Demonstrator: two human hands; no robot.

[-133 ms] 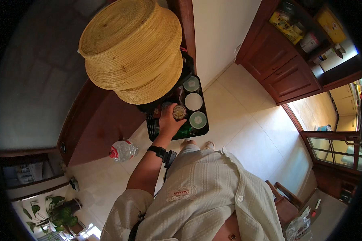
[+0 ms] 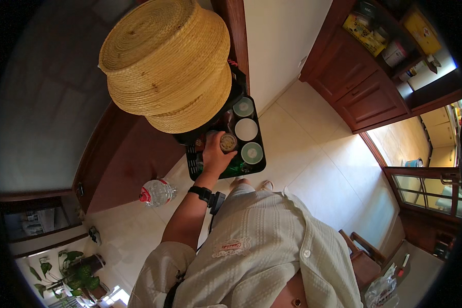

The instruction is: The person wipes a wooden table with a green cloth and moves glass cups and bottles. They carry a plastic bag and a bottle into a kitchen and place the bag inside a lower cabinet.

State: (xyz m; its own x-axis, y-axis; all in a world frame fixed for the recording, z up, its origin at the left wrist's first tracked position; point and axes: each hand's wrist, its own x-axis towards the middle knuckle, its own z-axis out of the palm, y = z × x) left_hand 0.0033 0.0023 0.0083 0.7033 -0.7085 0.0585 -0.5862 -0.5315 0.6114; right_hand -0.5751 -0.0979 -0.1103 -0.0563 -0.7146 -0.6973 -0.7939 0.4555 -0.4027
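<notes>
Your L hand [image 2: 216, 156]'s barely moved vs a moment ago: fingers closed round the jar [image 2: 228, 142], at the tray [image 2: 256, 169], so grip's prob. steady. R hand's out of view.

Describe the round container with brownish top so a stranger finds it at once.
Find the big yellow woven straw stack, then the black plastic tray at its lower right. There, the bare left hand grips the container. Its speckled brownish top differs from the round white lid and pale green lids on its right.
</notes>
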